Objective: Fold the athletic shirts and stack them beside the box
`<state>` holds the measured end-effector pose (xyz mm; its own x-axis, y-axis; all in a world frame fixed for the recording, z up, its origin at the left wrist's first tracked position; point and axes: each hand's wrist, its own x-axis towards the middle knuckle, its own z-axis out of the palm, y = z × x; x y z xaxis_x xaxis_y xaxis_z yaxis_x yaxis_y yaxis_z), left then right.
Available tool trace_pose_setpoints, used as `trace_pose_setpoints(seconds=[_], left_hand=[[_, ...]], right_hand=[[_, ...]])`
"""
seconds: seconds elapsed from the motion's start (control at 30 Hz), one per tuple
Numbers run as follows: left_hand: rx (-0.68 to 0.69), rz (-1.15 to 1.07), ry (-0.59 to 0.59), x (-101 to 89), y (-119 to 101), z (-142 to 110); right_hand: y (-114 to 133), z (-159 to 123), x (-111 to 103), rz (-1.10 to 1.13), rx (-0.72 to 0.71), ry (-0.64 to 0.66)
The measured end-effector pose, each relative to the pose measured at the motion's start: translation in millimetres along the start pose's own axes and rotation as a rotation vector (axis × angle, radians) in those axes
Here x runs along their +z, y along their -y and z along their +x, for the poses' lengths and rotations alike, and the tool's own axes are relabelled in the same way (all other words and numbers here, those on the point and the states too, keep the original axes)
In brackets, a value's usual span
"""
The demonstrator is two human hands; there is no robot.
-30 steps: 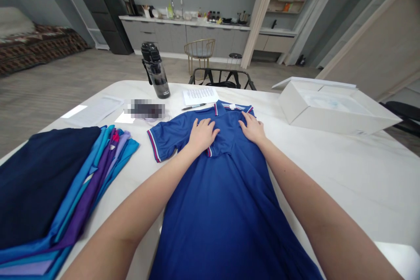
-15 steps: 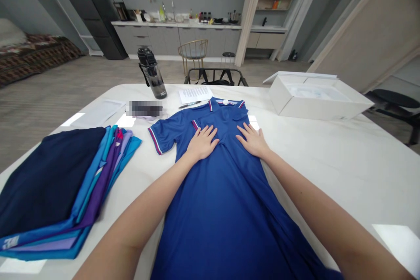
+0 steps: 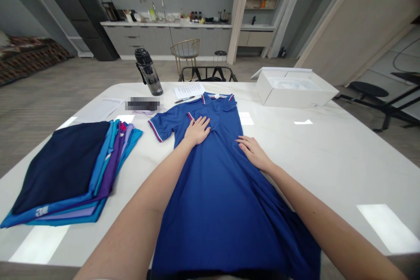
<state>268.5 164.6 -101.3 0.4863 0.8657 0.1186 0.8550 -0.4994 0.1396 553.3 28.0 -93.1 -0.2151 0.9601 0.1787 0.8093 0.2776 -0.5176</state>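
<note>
A blue polo shirt (image 3: 218, 192) lies lengthwise before me, its collar at the far end and its hem at the near table edge. Its left sleeve, trimmed in red and white, sticks out to the side; the right side looks folded inward, with a striped cuff showing on the chest. My left hand (image 3: 197, 131) rests flat on the chest near that cuff, fingers spread. Along the shirt's right edge lies my right hand (image 3: 255, 152), palm down with fingers stretched out. Neither hand grasps the fabric.
Several folded garments (image 3: 65, 162) are stacked at the left of the white table (image 3: 328, 162). A dark water bottle (image 3: 149, 72), printed paper (image 3: 189, 90), a pen (image 3: 184, 99) and a blurred dark item (image 3: 142, 104) stand or lie farther back. A white box (image 3: 292, 89) sits back right.
My right hand has slid from the upper chest down toward me along the shirt's right edge. My left hand stays on the chest. The camera view has shifted slightly, showing more of the near edge.
</note>
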Motion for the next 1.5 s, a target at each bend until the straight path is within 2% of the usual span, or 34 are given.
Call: trace_pose_setpoints(seconds=[0.1,0.23,0.4,0.5,0.63,0.73,0.87,1.03,1.23,1.5], left_hand=[[-0.031,0.039,-0.021,-1.8,-5,-2],[-0.054,0.083,-0.124,-6.7,-21,-11],[0.045,0.060,-0.192,-10.2,-65,-38],[0.178,-0.054,-0.144,-10.1,-96,-64],[0.327,-0.187,-0.003,-14.3,-126,-101],[0.332,-0.204,0.049,-19.6,-137,-122],[0.310,-0.187,0.054,-24.1,-141,-140],[0.253,-0.183,0.074,-25.9,-149,-155],[0.262,-0.232,0.051,-28.4,-176,-174],[0.281,-0.227,0.007,-37.9,-218,-203]], right_hand=[[13,-26,-2,-0.011,0.021,0.053],[26,-51,4,-0.170,0.043,0.115],[35,-59,12,-0.316,0.060,0.104],[35,-57,13,-0.344,0.059,0.107],[35,-57,13,-0.346,0.054,0.102],[40,-60,9,-0.313,0.022,0.027],[54,-75,-5,-0.300,-0.012,-0.096],[63,-112,-26,-0.314,0.091,0.008],[68,-166,-49,-0.352,0.172,0.094],[70,-233,-67,-0.460,0.362,0.094]])
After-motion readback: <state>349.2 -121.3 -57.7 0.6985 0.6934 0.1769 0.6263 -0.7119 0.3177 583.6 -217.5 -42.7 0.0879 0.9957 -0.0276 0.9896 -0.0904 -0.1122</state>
